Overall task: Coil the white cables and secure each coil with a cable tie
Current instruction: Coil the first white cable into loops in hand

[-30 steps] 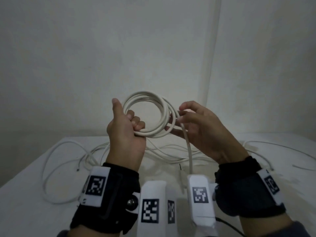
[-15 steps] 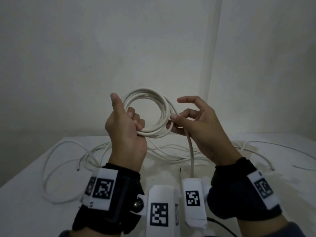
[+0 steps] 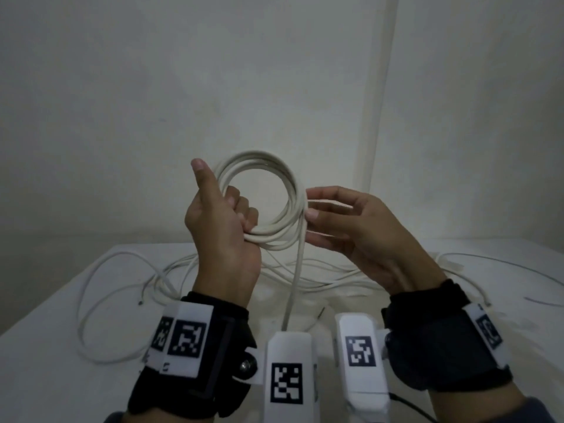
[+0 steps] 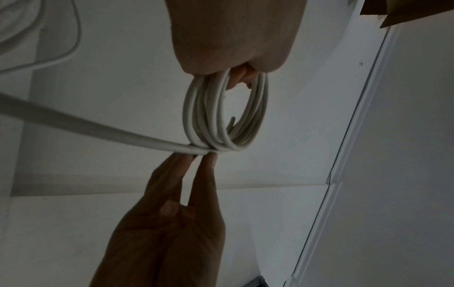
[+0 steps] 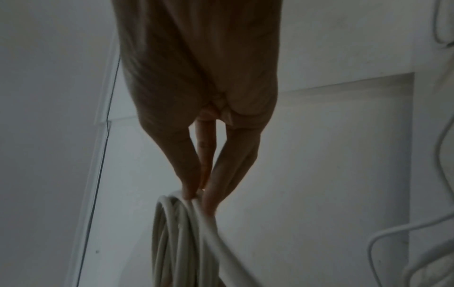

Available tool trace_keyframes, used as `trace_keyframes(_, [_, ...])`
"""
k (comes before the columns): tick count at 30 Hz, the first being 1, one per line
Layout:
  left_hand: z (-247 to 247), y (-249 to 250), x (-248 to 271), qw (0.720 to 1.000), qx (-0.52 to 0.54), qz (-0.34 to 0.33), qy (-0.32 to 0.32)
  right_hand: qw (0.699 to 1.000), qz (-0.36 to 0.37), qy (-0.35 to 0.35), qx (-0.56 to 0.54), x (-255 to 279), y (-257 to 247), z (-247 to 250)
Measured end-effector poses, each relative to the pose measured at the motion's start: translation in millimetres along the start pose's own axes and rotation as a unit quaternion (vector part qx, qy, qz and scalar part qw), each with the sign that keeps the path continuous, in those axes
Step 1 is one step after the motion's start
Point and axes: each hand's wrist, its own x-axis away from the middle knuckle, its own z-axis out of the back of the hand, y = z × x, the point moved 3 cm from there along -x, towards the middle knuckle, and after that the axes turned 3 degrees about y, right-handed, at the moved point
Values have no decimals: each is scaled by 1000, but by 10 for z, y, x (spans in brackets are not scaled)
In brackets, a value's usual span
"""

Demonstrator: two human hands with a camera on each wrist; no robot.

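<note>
I hold the round coil of white cable (image 3: 262,203) upright in the air above the middle of the white counter (image 3: 45,346). My left hand (image 3: 219,227) grips the coil's lower left arc, fingers curled through the ring and thumb raised straight. My right hand (image 3: 345,227) pinches the coil's right side between thumb and fingertips (image 5: 189,192); the remaining fingers are extended. One free strand of the same cable (image 3: 296,270) drops from the pinch point toward the counter's near edge. Loose white cables (image 3: 100,300) lie in wide loops across the counter's far and left portions. Both wrists carry black straps with white marker blocks (image 3: 186,337).
</note>
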Motion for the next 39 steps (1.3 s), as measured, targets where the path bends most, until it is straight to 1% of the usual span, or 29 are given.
trace_keyframes(2, [-5,-9,-4,1000,-1,8,-8,999,-22,-22,-19,-1,4,-13])
trace_keyframes(4, [-1,-21,-21,1000,-6,17,-16,998,-35,-49,1,16,10,-28])
trace_keyframes(6, [5,-38,-48,999,-9,36,-27,996,-39,-75,32,35,14,-31])
trace_keyframes(8, [7,-72,-66,997,-13,62,-43,995,-30,-95,31,41,10,-22])
trace_keyframes(11, [-6,-117,-43,995,-22,78,-54,991,-19,-130,-32,46,10,-50])
trace_keyframes(14, [-39,-119,13,997,-27,52,-57,983,-20,-142,-114,36,22,-114])
trace_keyframes(16, [-73,-110,56,996,-50,33,-66,976,-22,-132,-171,17,12,-166])
trace_keyframes(19, [-139,-109,113,988,-119,1,-99,972,-22,-70,-225,-9,-18,-198])
trace_keyframes(22, [-176,-120,161,973,-185,-30,-132,967,-12,-20,-252,1,-63,-174])
trace_keyframes(24, [-173,-129,177,961,-228,-33,-156,971,-4,-1,-238,-3,-71,-162])
trace_keyframes(28, [-154,-130,167,935,-293,-3,-201,984,23,63,-165,-54,-59,-103])
trace_keyframes(31, [-148,-137,167,929,-305,23,-209,989,36,90,-115,-64,-50,-55])
trace_keyframes(36, [-157,-182,220,936,-273,71,-209,993,40,75,-76,-33,-65,-53])
trace_keyframes(39, [-161,-200,241,935,-247,113,-228,995,61,69,-49,-16,-90,-56])
